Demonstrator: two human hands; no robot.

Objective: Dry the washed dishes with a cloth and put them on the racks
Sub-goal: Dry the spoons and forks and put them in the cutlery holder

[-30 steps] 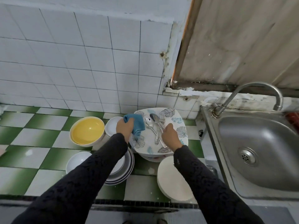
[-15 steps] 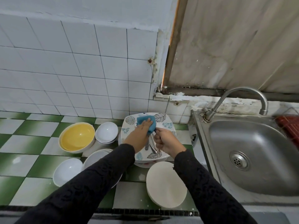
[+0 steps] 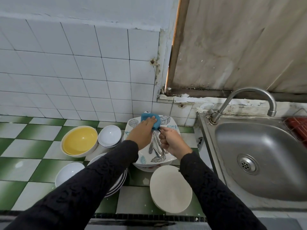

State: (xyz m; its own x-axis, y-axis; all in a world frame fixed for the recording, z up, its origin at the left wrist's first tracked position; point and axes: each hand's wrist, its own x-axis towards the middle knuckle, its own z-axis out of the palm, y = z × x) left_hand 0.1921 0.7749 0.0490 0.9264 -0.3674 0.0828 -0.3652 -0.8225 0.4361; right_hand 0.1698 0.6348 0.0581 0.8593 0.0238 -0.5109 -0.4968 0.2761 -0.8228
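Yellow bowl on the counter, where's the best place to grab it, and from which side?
I'd grip the yellow bowl at its left rim, coming from above: thumb inside, fingers down the outer wall. It stands upright, mouth open, and that side is bare counter, while white bowls crowd its right. First free a hand: the left hand holds the cloth, the right hand the cutlery.
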